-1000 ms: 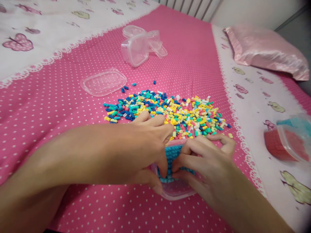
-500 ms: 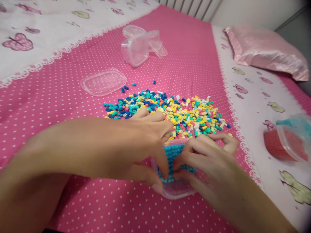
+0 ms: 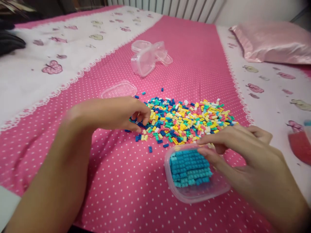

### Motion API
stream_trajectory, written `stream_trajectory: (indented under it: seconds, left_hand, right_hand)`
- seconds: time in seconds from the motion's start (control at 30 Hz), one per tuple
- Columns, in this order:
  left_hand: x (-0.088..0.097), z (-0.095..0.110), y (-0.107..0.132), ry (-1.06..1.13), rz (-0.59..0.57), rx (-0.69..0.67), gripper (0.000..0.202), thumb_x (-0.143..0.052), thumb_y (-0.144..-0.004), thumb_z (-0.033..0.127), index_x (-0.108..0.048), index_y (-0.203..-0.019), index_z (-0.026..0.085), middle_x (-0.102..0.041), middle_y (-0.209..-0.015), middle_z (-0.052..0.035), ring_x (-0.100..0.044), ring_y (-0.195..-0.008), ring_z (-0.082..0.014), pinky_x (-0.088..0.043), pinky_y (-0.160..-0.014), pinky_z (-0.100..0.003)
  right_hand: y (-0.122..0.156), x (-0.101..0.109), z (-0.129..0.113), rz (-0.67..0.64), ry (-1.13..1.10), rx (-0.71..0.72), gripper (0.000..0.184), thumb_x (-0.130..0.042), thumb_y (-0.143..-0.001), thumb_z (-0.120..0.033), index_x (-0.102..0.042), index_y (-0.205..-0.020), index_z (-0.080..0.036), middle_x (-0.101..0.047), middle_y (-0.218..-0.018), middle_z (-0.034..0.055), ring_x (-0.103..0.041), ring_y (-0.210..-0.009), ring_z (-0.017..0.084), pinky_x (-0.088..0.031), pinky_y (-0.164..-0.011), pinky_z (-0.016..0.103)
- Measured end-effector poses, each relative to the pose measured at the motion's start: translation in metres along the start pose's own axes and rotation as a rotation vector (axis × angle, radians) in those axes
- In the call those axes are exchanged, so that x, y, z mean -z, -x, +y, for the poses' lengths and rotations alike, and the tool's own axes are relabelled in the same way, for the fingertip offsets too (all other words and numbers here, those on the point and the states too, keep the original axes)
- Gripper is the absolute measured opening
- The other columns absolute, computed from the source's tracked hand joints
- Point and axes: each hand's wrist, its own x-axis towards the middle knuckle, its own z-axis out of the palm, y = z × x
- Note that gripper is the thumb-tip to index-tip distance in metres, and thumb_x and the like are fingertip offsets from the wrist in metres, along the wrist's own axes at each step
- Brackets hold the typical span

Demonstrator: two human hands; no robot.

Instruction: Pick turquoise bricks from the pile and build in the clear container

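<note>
A heap of small coloured bricks (image 3: 184,118) lies on the pink dotted bedspread (image 3: 126,181). My left hand (image 3: 116,113) reaches into the heap's left edge, its fingers curled and pinched among dark blue pieces. In front of the heap sits a clear plastic tub (image 3: 194,194) holding a packed block of turquoise bricks (image 3: 189,168). My right hand (image 3: 243,149) hovers at the tub's right rim, thumb and forefinger close together over the turquoise block; whether they hold a piece is not visible.
A clear lid (image 3: 119,90) lies behind my left hand. Empty clear tubs and lids (image 3: 149,56) sit farther back. A pink satin pillow (image 3: 274,42) lies at the far right. A tub of red bricks (image 3: 301,147) shows at the right edge.
My left hand has left the tub and moved up and left into the brick heap. The right hand has lifted to the tub's right rim, uncovering the turquoise block. The camera has tilted up.
</note>
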Motion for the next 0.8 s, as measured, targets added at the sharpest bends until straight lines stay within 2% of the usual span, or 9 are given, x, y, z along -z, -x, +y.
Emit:
stream_trajectory:
  seconds: [0.13, 0.3, 0.43, 0.5, 0.6, 0.67, 0.8]
  left_hand:
    - [-0.001, 0.001, -0.001, -0.026, 0.04, -0.003, 0.005, -0.069, -0.084, 0.021, -0.069, -0.089, 0.023, -0.067, -0.08, 0.0064, -0.059, -0.069, -0.0095, -0.038, -0.062, -0.02]
    - [0.002, -0.004, -0.004, -0.151, 0.25, 0.099, 0.011, -0.06, -0.086, 0.019, -0.067, -0.094, 0.019, -0.066, -0.085, 0.0012, -0.057, -0.074, -0.0128, -0.036, -0.064, -0.023]
    - [0.002, -0.004, -0.006, -0.155, 0.276, 0.196, 0.008, -0.06, -0.085, 0.015, -0.066, -0.088, 0.018, -0.065, -0.082, 0.0008, -0.055, -0.073, -0.0133, -0.035, -0.063, -0.024]
    - [0.002, -0.001, -0.006, -0.113, 0.254, 0.152, 0.004, -0.063, -0.084, 0.015, -0.066, -0.084, 0.018, -0.065, -0.082, 0.0009, -0.056, -0.073, -0.0128, -0.037, -0.065, -0.025]
    - [-0.001, 0.007, -0.009, 0.004, 0.167, -0.074, 0.004, -0.068, -0.088, 0.019, -0.071, -0.09, 0.02, -0.069, -0.09, 0.0009, -0.061, -0.083, -0.0124, -0.041, -0.074, -0.024]
    - [-0.005, 0.012, -0.014, -0.001, 0.124, -0.16, 0.007, -0.069, -0.09, 0.02, -0.074, -0.094, 0.022, -0.071, -0.095, 0.0005, -0.062, -0.089, -0.0133, -0.042, -0.079, -0.024]
    - [-0.015, 0.014, -0.022, -0.134, 0.108, -0.134, 0.013, -0.067, -0.091, 0.019, -0.076, -0.097, 0.026, -0.072, -0.095, 0.0007, -0.062, -0.092, -0.0161, -0.041, -0.08, -0.027]
  right_hand:
    - [-0.001, -0.002, 0.006, 0.074, 0.017, -0.04, 0.008, -0.062, -0.097, -0.037, -0.066, -0.098, -0.03, -0.065, -0.078, -0.0024, -0.061, -0.074, 0.02, -0.032, -0.083, 0.044]
    - [-0.003, -0.006, 0.009, 0.147, -0.012, -0.092, 0.007, -0.06, -0.097, -0.033, -0.066, -0.096, -0.03, -0.067, -0.08, -0.0009, -0.06, -0.075, 0.021, -0.037, -0.083, 0.044]
    - [-0.002, -0.012, 0.016, 0.211, -0.064, -0.25, 0.012, -0.06, -0.094, -0.038, -0.068, -0.097, -0.029, -0.069, -0.088, 0.002, -0.063, -0.081, 0.023, -0.045, -0.076, 0.041]
    - [-0.001, -0.016, 0.019, 0.237, -0.084, -0.311, 0.013, -0.06, -0.093, -0.038, -0.069, -0.095, -0.028, -0.069, -0.09, 0.002, -0.064, -0.083, 0.023, -0.046, -0.073, 0.039]
    - [-0.001, -0.021, 0.02, 0.216, -0.125, -0.317, 0.011, -0.062, -0.094, -0.036, -0.07, -0.092, -0.028, -0.068, -0.093, 0.0011, -0.065, -0.087, 0.021, -0.047, -0.076, 0.037]
    - [-0.002, -0.024, 0.018, 0.192, -0.151, -0.297, 0.009, -0.062, -0.094, -0.033, -0.07, -0.093, -0.028, -0.069, -0.095, 0.0003, -0.065, -0.09, 0.019, -0.047, -0.079, 0.035]
    - [-0.005, -0.025, 0.015, 0.202, -0.168, -0.285, 0.007, -0.062, -0.094, -0.03, -0.069, -0.093, -0.028, -0.069, -0.093, -0.0011, -0.065, -0.089, 0.017, -0.047, -0.079, 0.033]
